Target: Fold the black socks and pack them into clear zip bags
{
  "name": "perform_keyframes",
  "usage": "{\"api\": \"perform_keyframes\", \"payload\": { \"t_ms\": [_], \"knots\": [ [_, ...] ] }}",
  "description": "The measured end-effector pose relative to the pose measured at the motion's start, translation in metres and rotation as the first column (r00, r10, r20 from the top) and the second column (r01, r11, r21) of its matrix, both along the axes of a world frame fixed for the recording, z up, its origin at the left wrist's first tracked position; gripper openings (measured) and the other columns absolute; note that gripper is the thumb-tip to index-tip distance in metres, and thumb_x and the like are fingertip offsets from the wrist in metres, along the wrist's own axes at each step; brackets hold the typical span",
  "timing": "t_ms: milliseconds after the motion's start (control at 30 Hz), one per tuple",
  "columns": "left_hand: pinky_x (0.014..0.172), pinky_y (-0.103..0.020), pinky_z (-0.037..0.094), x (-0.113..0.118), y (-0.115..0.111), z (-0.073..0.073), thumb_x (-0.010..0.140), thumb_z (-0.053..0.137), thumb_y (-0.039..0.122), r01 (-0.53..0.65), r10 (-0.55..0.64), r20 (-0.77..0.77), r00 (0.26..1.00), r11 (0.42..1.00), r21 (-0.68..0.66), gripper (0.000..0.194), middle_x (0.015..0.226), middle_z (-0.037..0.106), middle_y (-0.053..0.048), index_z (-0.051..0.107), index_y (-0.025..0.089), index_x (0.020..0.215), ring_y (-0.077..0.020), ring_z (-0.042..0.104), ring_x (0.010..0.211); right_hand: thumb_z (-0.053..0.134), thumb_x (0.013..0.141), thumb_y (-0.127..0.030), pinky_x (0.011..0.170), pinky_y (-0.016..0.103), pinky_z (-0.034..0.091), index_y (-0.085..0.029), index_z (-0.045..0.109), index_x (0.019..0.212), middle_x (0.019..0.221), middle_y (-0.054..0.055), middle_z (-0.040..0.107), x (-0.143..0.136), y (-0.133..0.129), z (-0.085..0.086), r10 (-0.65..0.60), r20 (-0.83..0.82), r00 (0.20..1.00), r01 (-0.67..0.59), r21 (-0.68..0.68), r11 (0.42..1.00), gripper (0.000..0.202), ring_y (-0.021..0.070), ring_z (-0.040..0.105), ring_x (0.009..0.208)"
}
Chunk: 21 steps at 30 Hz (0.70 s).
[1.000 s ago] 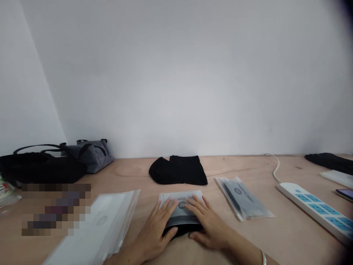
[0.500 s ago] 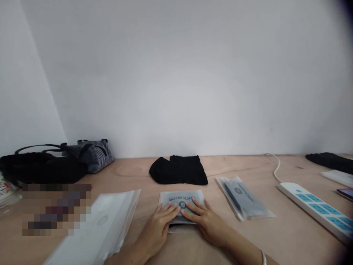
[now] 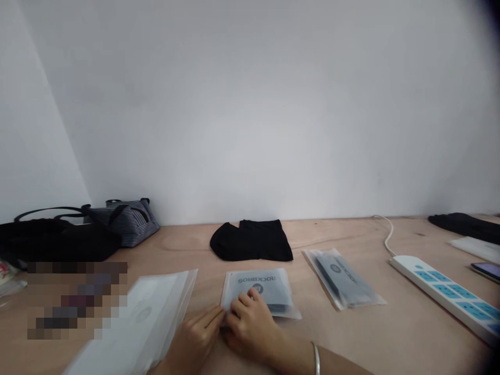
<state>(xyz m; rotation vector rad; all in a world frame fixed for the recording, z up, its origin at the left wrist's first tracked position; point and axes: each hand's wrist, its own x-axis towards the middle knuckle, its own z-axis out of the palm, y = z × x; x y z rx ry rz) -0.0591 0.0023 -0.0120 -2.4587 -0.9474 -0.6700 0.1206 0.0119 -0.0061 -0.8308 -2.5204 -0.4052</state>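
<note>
A frosted plastic zip bag (image 3: 269,297) printed ROCKBROS lies flat before me, with dark content showing through it. At its near left corner, my left hand (image 3: 199,330) pinches the bag's edge between thumb and fingers. Right beside it, my right hand (image 3: 252,323) has its fingers curled onto the same near edge, covering part of the print. The fingertips of both hands nearly meet, and the corner between them is hidden. Beyond the bag rests a folded black cloth piece (image 3: 252,240) with a notch in its far edge.
On the left lies a stack of white zip bags (image 3: 128,317). Another filled zip bag (image 3: 344,281) lies to the right, near a white power strip (image 3: 445,291) with a cable. A striped bag (image 3: 135,224) and black bag (image 3: 58,239) stand at back left; a phone (image 3: 486,271) lies far right.
Both hands were spread flat on the bag. Now the fingers are bent in, and both hands have shifted left and nearer to the bag's near left corner.
</note>
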Motion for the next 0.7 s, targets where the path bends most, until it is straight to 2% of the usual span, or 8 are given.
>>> {"api": "perform_keyframes", "payload": {
  "t_ms": [100,200,333,400,500,600,700],
  "knots": [
    [0.068,-0.027,0.055,0.003,-0.002,0.003,0.076,0.036,0.009,-0.030,0.029,0.040,0.999,0.999,0.015,0.031,0.084,0.070,-0.004,0.064,0.020,0.083,-0.0173,0.066,0.076,0.048,0.081,-0.019,0.061,0.035,0.035,-0.015,0.057,0.075,0.074,0.005,0.057,-0.016,0.004,-0.008,0.043,0.011,0.999,-0.044,0.098,0.994,0.011,0.0194,0.047,0.073],
    [0.069,-0.030,0.054,0.005,-0.003,0.006,0.070,0.036,0.007,-0.044,0.043,0.024,0.999,0.998,0.044,0.032,0.081,0.070,-0.005,0.064,0.019,0.079,-0.0185,0.066,0.076,0.045,0.083,-0.015,0.061,0.035,0.034,-0.014,0.057,0.078,0.074,0.005,0.057,-0.023,0.003,-0.010,0.067,0.045,0.997,-0.072,0.130,0.989,0.014,0.0186,0.046,0.071],
    [0.069,-0.034,0.054,0.006,-0.004,0.011,0.069,0.038,0.007,-0.050,0.053,-0.045,0.998,0.996,0.073,0.030,0.082,0.071,-0.005,0.064,0.018,0.079,-0.0205,0.066,0.077,0.044,0.084,-0.017,0.065,0.036,0.032,-0.016,0.057,0.075,0.070,0.002,0.055,-0.010,0.002,-0.010,0.100,0.076,0.992,-0.109,0.122,0.987,0.016,0.0170,0.044,0.069],
    [0.070,-0.034,0.053,0.007,-0.005,0.012,0.072,0.039,0.007,-0.064,0.066,-0.050,0.997,0.997,0.045,0.028,0.081,0.071,-0.003,0.064,0.020,0.079,-0.0197,0.066,0.078,0.044,0.084,-0.016,0.069,0.037,0.031,-0.017,0.055,0.071,0.067,0.000,0.054,0.010,0.002,-0.011,0.110,0.078,0.991,-0.119,0.125,0.985,0.017,0.0163,0.043,0.069],
    [0.071,-0.033,0.053,0.007,-0.005,0.011,0.076,0.041,0.008,-0.067,0.067,-0.028,0.997,0.998,0.000,0.026,0.082,0.070,-0.001,0.063,0.022,0.078,-0.0188,0.066,0.080,0.045,0.081,-0.014,0.072,0.037,0.029,-0.018,0.050,0.064,0.064,-0.001,0.052,0.057,0.003,-0.014,0.112,0.079,0.991,-0.119,0.099,0.988,0.018,0.0151,0.042,0.068],
    [0.072,-0.032,0.053,0.007,-0.004,0.008,0.076,0.043,0.009,-0.045,0.046,0.022,0.999,0.998,-0.038,0.024,0.081,0.070,0.000,0.063,0.023,0.077,-0.0190,0.066,0.080,0.044,0.078,-0.013,0.075,0.038,0.028,-0.018,0.048,0.060,0.065,0.000,0.053,0.107,0.000,-0.014,0.000,0.025,1.000,-0.001,0.049,0.999,0.019,0.0155,0.042,0.070],
    [0.070,-0.033,0.053,0.007,-0.004,0.008,0.076,0.044,0.011,-0.066,0.071,0.053,0.996,0.994,-0.089,0.023,0.078,0.070,-0.001,0.064,0.023,0.077,-0.0197,0.066,0.078,0.043,0.076,-0.012,0.072,0.036,0.029,-0.019,0.049,0.060,0.066,0.001,0.054,0.141,-0.008,-0.006,-0.087,0.024,0.996,0.087,-0.023,0.996,0.018,0.0163,0.044,0.071]
  ]
}}
